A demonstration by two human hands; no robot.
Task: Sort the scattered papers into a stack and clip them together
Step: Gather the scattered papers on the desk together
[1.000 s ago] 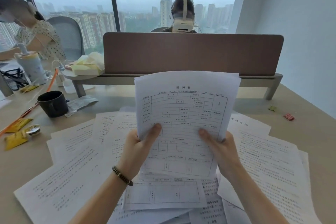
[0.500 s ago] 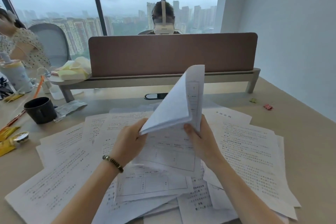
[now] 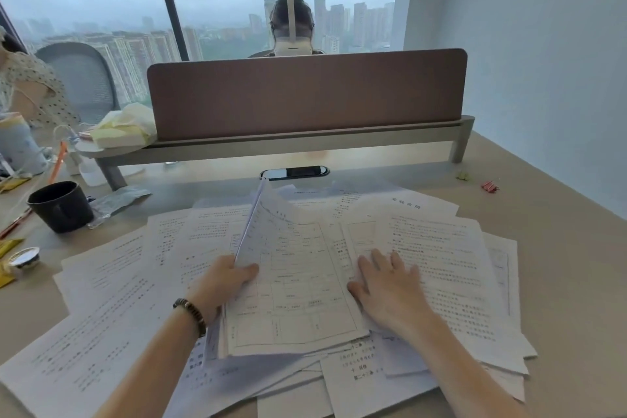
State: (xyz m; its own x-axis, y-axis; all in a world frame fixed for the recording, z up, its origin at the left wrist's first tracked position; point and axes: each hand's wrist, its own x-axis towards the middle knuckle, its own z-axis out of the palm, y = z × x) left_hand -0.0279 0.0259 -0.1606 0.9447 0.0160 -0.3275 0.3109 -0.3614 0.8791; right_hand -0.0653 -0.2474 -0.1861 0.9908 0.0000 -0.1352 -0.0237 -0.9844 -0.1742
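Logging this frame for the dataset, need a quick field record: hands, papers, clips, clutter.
left hand: grips the left edge of the form sheets, thumb on top
right hand: flat, fingers spread, on the scattered papers
form sheets: left edge lifted, right side lying on the pile
clips: far right on the desk, untouched
clutter: black mug at left
stack: not yet formed

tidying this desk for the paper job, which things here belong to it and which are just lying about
Belongs to the job:
- scattered papers
- form sheets gripped by the left hand
- red binder clip
- green clip

Just lying about:
- black mug
- yellow packets
- foil wrapper
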